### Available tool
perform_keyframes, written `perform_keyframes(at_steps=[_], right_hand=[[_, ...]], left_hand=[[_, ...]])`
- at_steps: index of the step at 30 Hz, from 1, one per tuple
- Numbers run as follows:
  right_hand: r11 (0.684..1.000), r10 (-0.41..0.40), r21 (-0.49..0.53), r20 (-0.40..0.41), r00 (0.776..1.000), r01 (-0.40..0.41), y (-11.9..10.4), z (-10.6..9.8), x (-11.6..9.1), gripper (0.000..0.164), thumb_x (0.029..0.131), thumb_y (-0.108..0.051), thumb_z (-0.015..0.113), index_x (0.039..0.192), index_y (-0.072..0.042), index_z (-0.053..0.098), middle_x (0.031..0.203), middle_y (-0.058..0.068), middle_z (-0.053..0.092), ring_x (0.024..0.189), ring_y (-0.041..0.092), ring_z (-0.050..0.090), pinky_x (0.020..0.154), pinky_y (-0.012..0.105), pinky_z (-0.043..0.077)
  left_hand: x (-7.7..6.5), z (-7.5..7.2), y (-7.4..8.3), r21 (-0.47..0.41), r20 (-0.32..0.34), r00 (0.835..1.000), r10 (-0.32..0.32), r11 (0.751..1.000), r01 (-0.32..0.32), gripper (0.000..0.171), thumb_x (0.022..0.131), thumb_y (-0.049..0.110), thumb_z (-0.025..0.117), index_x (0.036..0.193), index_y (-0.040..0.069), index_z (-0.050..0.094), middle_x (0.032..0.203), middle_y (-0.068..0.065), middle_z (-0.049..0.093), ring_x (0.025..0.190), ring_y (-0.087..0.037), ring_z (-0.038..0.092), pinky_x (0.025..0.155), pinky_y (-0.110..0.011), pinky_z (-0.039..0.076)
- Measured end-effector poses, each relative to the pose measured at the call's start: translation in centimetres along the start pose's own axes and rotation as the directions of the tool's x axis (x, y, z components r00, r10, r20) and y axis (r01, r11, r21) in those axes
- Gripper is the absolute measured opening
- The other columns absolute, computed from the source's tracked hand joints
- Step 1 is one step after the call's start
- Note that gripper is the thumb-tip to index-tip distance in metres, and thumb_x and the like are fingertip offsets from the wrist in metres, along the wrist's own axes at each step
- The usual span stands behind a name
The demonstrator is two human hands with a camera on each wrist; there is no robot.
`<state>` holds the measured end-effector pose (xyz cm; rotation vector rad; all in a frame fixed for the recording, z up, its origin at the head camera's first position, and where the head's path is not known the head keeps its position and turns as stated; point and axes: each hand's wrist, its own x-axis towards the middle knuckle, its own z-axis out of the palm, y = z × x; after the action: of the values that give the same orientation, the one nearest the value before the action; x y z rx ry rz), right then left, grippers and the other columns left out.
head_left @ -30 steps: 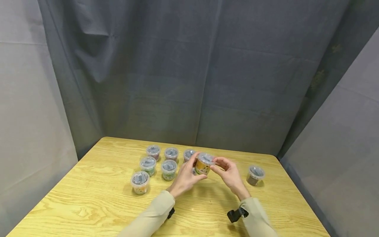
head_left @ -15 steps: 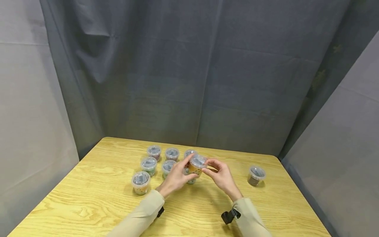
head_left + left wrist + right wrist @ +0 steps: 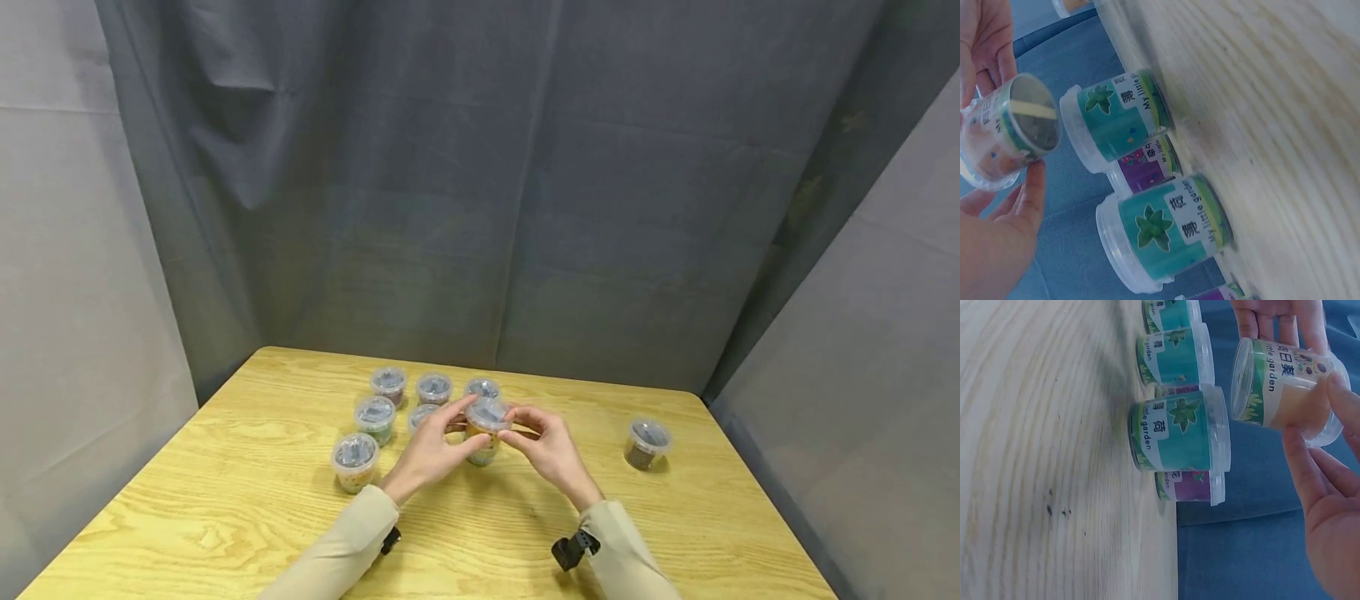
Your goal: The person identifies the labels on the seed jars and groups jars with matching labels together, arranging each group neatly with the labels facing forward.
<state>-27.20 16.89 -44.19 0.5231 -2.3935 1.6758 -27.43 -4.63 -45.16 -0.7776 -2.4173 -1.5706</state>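
Between both hands is a clear-lidded plastic tub with an orange label (image 3: 487,417), held up off the table. My left hand (image 3: 431,450) grips its left side with thumb and fingers. From the right, the thumb and fingers of my right hand (image 3: 547,450) pinch it. Directly below in the head view, a green-labelled tub (image 3: 485,457) is partly covered by the held one. In the right wrist view, a gap separates the orange tub (image 3: 1291,387) from the upright green tub (image 3: 1179,431). The held tub's base (image 3: 1034,115) shows in the left wrist view.
Purple-labelled tubs (image 3: 388,383) form a back row, with green tubs (image 3: 375,417) before them. Another orange tub (image 3: 356,462) stands at front left. A dark-filled tub (image 3: 647,443) stands alone at right on the wooden table (image 3: 225,500). A grey curtain hangs behind.
Both hands have carried the orange tub leftward and slightly toward the front, from right of the green tub to above it. The standing tubs have stayed put.
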Motion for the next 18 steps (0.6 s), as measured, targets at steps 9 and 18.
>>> perform_keyframes(at_steps=[9,18], right_hand=[[0.999,-0.023,0.026,0.027,0.999,0.022,-2.6,0.8,-1.1,0.013,0.085,0.0,0.072,0.097,0.003,0.067,0.133,0.027,0.058,0.12,0.04,0.059,0.092,0.033,0.057],[0.999,-0.031,0.018,0.078,0.996,0.03,-1.1,2.4,-0.4,0.012,0.084,-0.005,0.075,0.095,-0.003,0.07,0.127,0.019,0.064,0.121,0.034,0.059,0.091,0.034,0.058]], left_hand=[[-0.3,-1.6,0.2,0.011,0.0,1.0,0.009,1.0,-0.009,0.062,0.087,0.036,0.074,0.139,0.01,0.055,0.128,-0.01,0.065,0.106,-0.021,0.069,0.093,-0.033,0.056],[-1.1,-3.8,0.0,0.0,0.04,0.999,0.0,1.0,0.0,0.06,0.084,0.035,0.078,0.134,0.007,0.059,0.126,-0.013,0.065,0.103,-0.024,0.07,0.088,-0.035,0.059]])
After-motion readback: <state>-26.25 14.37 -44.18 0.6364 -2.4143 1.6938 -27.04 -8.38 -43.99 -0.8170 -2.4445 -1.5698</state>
